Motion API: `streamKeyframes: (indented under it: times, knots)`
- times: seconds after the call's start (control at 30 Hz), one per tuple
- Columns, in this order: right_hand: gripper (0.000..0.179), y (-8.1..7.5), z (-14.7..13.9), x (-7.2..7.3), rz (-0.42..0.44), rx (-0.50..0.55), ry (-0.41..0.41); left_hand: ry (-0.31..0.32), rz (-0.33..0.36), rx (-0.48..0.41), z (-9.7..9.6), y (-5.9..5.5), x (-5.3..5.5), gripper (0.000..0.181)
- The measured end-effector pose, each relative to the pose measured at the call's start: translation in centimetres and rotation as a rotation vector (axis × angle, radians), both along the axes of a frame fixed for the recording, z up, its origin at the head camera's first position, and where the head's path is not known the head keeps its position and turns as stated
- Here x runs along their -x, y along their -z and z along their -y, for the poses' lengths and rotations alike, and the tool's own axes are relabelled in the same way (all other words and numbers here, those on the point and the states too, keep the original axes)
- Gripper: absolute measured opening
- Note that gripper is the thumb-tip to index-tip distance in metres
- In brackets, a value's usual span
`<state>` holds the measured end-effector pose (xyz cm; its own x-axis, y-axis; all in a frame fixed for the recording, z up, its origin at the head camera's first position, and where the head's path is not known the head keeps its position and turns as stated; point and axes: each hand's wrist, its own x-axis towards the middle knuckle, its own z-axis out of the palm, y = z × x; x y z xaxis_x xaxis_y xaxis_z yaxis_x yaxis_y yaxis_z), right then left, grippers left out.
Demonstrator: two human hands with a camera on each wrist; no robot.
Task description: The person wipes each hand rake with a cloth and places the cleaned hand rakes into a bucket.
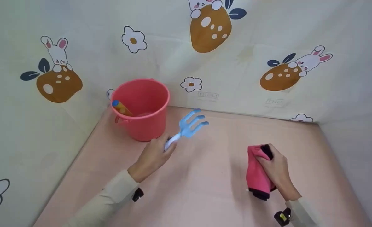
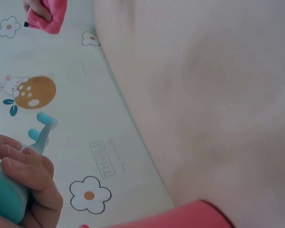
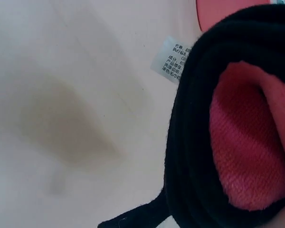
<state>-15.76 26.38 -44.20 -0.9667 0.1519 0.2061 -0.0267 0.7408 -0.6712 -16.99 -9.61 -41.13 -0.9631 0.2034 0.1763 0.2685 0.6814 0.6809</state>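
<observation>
My left hand (image 1: 154, 154) grips the white handle of a small blue hand rake (image 1: 189, 124), held above the table with its three tines pointing up and to the right. In the left wrist view, curled fingers (image 2: 31, 173) wrap the rake's handle. At the right, my right hand (image 1: 277, 165) holds a folded pink towel (image 1: 257, 171) with dark edging, thumb across its top. The right wrist view shows the towel's black border (image 3: 194, 118) and a printed white label (image 3: 170, 59) sticking out; the right fingers are mostly hidden there.
A pink bucket (image 1: 146, 126) stands at the back left, just beyond my left hand. Inside it leans a yellow object with a blue end (image 1: 122, 108). Pale walls printed with rabbits and flowers enclose the pinkish table (image 1: 205, 189) at left, back and right.
</observation>
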Motion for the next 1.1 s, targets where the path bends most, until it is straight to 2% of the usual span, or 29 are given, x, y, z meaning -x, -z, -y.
streamKeyframes:
  times: [0.23, 0.33, 0.53, 0.7, 0.9, 1.1]
  knots:
    - [0.030, 0.2, 0.0, -0.4, 0.040, 0.020, -0.012, -0.055, -0.100, 0.071, 2.7, -2.0, 1.0, 0.024]
    - [0.030, 0.3, -0.1, -0.6, 0.048, 0.020, -0.015, -0.071, -0.121, 0.099, 3.9, -3.0, 1.7, 0.028]
    - [0.030, 0.2, -0.3, -1.0, 0.066, 0.034, -0.027, -0.136, -0.088, 0.205, 6.5, -4.9, 3.3, 0.030]
    - [0.030, 0.4, -0.6, -1.2, 0.074, 0.036, -0.022, -0.212, -0.071, 0.316, 8.5, -5.6, 5.0, 0.031]
    - [0.029, 0.7, -0.7, -1.2, 0.052, 0.033, -0.015, -0.227, 0.021, 0.297, 10.0, -6.1, 6.9, 0.035]
    - [0.029, 0.9, -0.6, -1.2, 0.060, 0.040, -0.020, -0.259, 0.101, 0.313, 10.3, -6.6, 8.7, 0.037]
